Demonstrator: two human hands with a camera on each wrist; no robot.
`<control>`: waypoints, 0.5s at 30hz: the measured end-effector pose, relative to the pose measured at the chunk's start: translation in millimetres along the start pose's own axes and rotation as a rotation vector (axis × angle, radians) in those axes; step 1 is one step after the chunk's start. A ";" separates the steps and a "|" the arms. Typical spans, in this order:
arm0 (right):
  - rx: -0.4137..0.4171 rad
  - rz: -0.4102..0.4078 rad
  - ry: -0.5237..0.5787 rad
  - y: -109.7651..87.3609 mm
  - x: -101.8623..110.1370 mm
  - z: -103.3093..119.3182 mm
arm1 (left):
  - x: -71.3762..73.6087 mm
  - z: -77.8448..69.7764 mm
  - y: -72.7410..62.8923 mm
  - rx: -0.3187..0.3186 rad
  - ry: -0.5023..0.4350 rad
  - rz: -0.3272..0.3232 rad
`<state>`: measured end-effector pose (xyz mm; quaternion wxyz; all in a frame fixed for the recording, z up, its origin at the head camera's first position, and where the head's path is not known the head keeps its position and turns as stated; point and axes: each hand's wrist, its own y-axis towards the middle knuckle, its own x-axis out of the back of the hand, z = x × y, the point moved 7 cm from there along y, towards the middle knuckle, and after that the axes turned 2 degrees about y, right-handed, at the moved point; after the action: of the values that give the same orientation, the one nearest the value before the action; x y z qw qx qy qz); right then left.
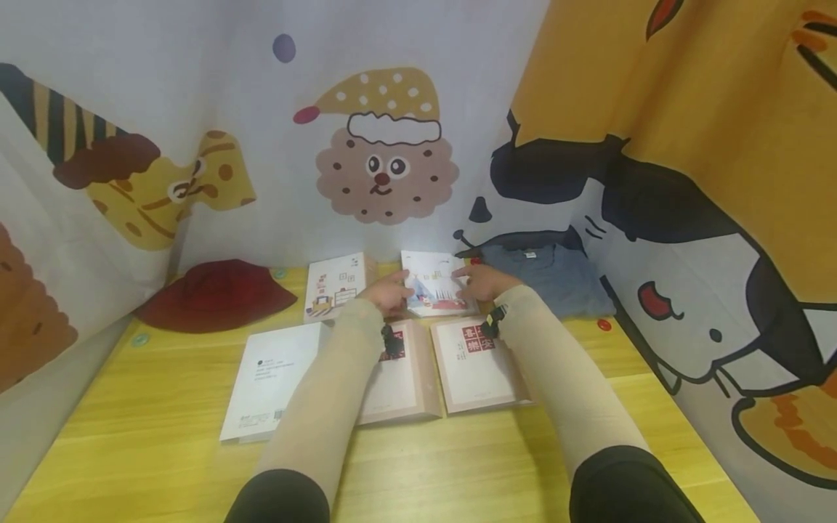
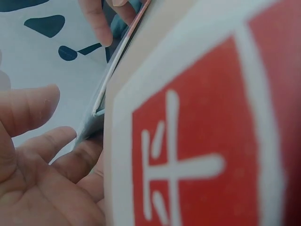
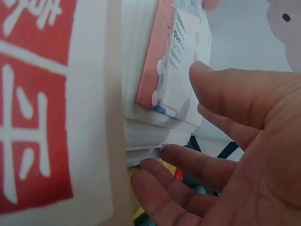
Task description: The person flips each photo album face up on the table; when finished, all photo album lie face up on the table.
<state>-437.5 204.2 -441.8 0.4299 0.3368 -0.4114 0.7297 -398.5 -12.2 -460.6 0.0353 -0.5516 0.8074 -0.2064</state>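
Observation:
Near the back of the table lies a thick book (image 1: 434, 283) with a white, illustrated cover, between my two hands. My left hand (image 1: 388, 293) is at its left side; in the left wrist view its fingertips (image 2: 87, 153) are right at the lower edge and its thumb stands away. At the right side, my right hand (image 1: 487, 282) has its fingertips (image 3: 169, 153) against the page block, while the thumb (image 3: 202, 75) overlaps the cover in the right wrist view. Two pale books with red character blocks, a left one (image 1: 405, 385) and a right one (image 1: 480, 374), lie under my forearms.
Another illustrated book (image 1: 333, 290) lies left of my left hand. In front of it is a white book (image 1: 271, 378) with small print. A dark red bucket hat (image 1: 216, 294) sits at the back left, a folded grey-blue shirt (image 1: 549, 283) at the back right. Printed curtains (image 1: 261, 145) surround the table.

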 end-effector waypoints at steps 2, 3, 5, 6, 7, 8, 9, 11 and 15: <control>-0.009 0.000 0.020 0.3 0.0 -0.1 | -0.4 -0.8 -0.8 -0.002 -0.002 -0.002; -0.011 0.000 0.020 0.3 0.0 -0.4 | -0.6 -1.0 -1.0 -0.004 0.001 0.000; -0.013 -0.003 0.013 0.7 0.2 -1.9 | -0.6 -0.5 0.4 -0.017 0.008 0.011; -0.017 -0.005 0.005 0.9 0.4 -2.9 | -0.2 0.5 2.0 -0.020 0.017 0.017; -0.017 -0.007 -0.001 1.2 0.6 -3.5 | 0.7 0.9 3.2 -0.027 0.035 0.020; -0.017 -0.013 -0.001 1.5 1.0 -4.0 | 2.5 2.1 5.6 -0.032 0.065 0.018; -0.014 -0.019 0.000 1.5 1.7 -3.8 | 4.4 2.9 7.6 -0.036 0.086 0.018; -0.014 -0.038 0.021 1.8 3.8 -2.8 | 9.9 3.6 12.4 -0.055 0.135 0.008; -0.018 -0.096 0.095 0.7 10.0 3.7 | 22.7 -1.5 10.1 -0.090 0.186 -0.009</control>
<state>-441.7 204.2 -431.9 0.4864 0.3172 -0.3803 0.7199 -416.6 -29.2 -459.1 -0.0655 -0.5350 0.8130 -0.2203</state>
